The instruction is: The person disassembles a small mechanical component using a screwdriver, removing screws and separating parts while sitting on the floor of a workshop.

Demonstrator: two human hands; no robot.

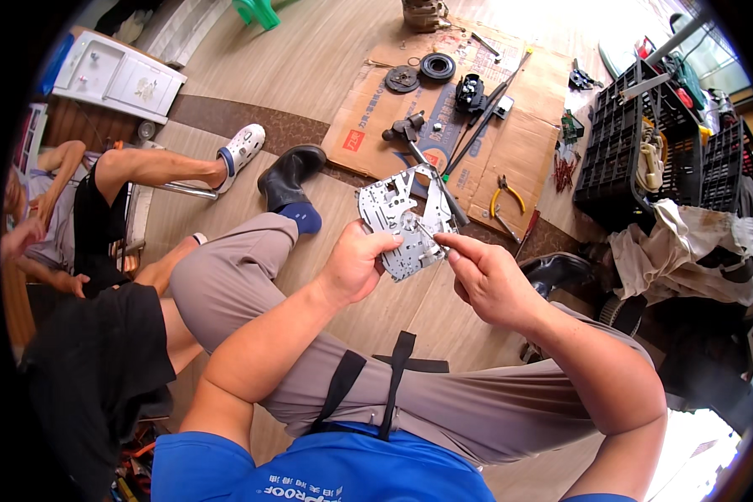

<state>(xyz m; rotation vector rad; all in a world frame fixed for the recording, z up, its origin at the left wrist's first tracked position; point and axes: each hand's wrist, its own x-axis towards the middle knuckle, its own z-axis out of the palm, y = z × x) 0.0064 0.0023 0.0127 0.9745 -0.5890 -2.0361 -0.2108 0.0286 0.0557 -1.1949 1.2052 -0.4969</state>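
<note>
A silvery metal plate (393, 201) with many holes, cut-outs and small fittings is held in front of me, tilted. My left hand (356, 263) is closed on its lower left edge, thumb over the face. My right hand (485, 276) is closed at the plate's right, index finger and thumb at a thin metal rod (425, 230) that lies across the plate's face; whether the rod is a tool or part of the plate, I cannot tell. Behind the plate, a dark hammer-like tool (406, 125) and several long rods lie on flattened cardboard (351, 134).
Black round parts (437, 68), a black housing (470, 92) and yellow pliers (508, 195) lie on the cardboard. Black crates (611, 142) with cables stand at right, cloth (661, 251) below. Two other people (151, 167) are at left, beside a white cabinet (117, 79).
</note>
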